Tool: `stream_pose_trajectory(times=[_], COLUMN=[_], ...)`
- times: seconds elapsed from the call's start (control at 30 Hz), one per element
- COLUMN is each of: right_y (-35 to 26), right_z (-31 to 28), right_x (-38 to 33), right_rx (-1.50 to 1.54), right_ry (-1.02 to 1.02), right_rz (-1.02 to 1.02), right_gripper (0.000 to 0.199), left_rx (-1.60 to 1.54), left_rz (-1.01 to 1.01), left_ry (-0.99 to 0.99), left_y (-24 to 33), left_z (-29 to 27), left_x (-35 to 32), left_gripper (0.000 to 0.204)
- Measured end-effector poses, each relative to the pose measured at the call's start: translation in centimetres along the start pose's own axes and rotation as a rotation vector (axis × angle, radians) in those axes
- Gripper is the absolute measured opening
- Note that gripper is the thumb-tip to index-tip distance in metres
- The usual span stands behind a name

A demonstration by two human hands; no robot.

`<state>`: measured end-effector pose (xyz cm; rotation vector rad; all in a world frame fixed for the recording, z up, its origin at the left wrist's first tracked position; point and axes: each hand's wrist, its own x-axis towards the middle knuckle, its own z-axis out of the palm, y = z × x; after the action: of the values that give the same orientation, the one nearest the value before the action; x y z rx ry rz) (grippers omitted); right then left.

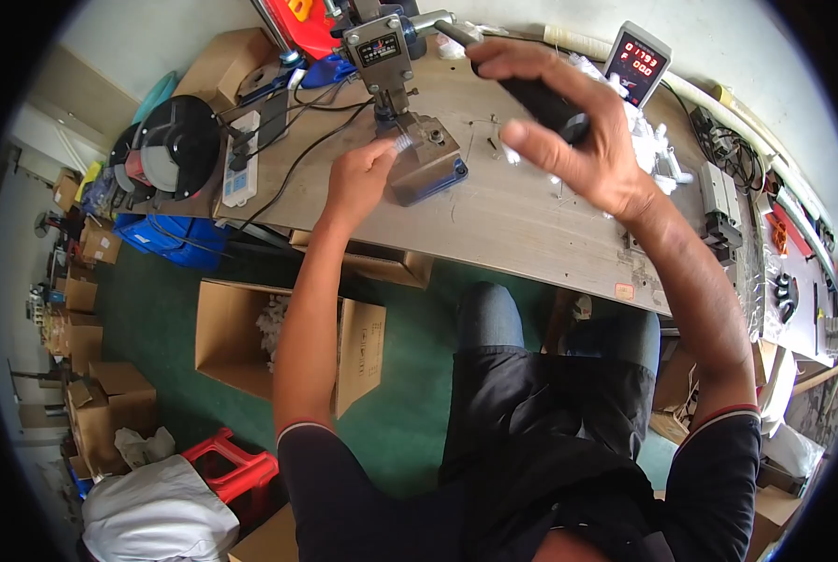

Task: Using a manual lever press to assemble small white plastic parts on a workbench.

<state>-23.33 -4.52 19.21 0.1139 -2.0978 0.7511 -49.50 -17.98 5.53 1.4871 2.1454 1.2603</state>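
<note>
With the right hand [569,140] wrapped around the black press lever handle [531,94], the left hand's [363,178] fingers should pinch the small white plastic part [402,142] steady on the grey metal press base [426,167] of the wooden desk [522,225], clear of the ram.

A long wooden surface [522,225] carries a small press [396,84] on a grey metal block [426,169] near its middle. At its left end lie a white power strip [241,159] and black cables [297,155]; a small counter display [636,62] stands at the far right, beside loose white parts [658,150].
</note>
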Motion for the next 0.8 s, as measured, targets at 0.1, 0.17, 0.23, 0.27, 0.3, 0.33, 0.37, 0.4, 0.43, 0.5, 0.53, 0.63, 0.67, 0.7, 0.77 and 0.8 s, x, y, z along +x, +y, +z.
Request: stream_pose_trajectory(times=[0.1,0.17,0.23,0.27,0.3,0.33,0.37,0.4,0.43,0.5,0.53,0.63,0.67,0.7,0.77,0.8], right_y=[1.1,1.7,2.5,2.7,3.0,3.3,3.5,3.7,3.7,3.8,4.2,7.5,7.4,7.2,6.6,7.1], right_z=[1.0,2.8,4.9,5.5,5.8,6.4,6.7,6.5,5.9,6.3,6.9,8.8,8.9,9.0,8.0,7.7], right_x=[-2.3,-4.1,-5.2,-5.4,-5.9,-6.5,-6.7,-6.8,-7.0,-7.4,-7.5,-9.3,-9.4,-9.3,-9.4,-9.8], right_rx=[-0.062,-0.017,0.078,0.115,0.145,0.184,0.15,0.109,0.105,0.106,0.113,0.038,0.044,0.035,0.071,0.054], right_ry=[-0.05,-0.053,-0.058,-0.059,-0.024,0.008,0.009,0.009,0.008,0.024,0.04,0.091,0.098,0.103,0.075,0.067], right_rz=[0.023,0.061,0.073,0.052,0.102,0.151,0.132,0.116,0.129,0.123,0.109,0.041,0.062,0.054,0.106,0.112], right_gripper=[0.024,0.025,0.031,0.031,0.031,0.03,0.031,0.032,0.031,0.029,0.027,0.023,0.022,0.022,0.021,0.022], left_rx=[0.059,0.128,0.216,0.243,0.275,0.208,0.164,0.192,0.214,0.25,0.175,0.193,0.203,0.205,0.244,0.274], left_rz=[0.008,0.053,0.083,0.079,0.07,0.146,0.193,0.196,0.193,0.225,0.213,0.061,0.029,0.004,0.026,0.036], left_ry=[-0.019,0.022,0.071,0.046,0.024,0.076,0.132,0.12,0.107,0.155,0.206,0.128,0.119,0.104,0.09,0.062], left_y=[-0.4,-0.7,-1.0,-1.1,-1.2,-1.4,-2.2,-2.3,-1.2,-0.5,-0.6,0.9,1.0,1.1,0.7,0.7], left_z=[-0.3,-0.5,-0.9,-1.1,-1.1,-0.3,0.0,0.1,0.4,0.1,-0.4,-0.6,-0.5,-0.3,-0.3,0.5], left_x=[0.2,0.1,-0.2,-0.2,-0.1,0.1,0.2,0.3,0.5,0.3,-0.3,-0.2,-0.2,-0.1,0.4,0.7], left_gripper=[0.03,0.029,0.028,0.025,0.023,0.018,0.017,0.015,0.014,0.014,0.016,0.017,0.016,0.017,0.017,0.017])
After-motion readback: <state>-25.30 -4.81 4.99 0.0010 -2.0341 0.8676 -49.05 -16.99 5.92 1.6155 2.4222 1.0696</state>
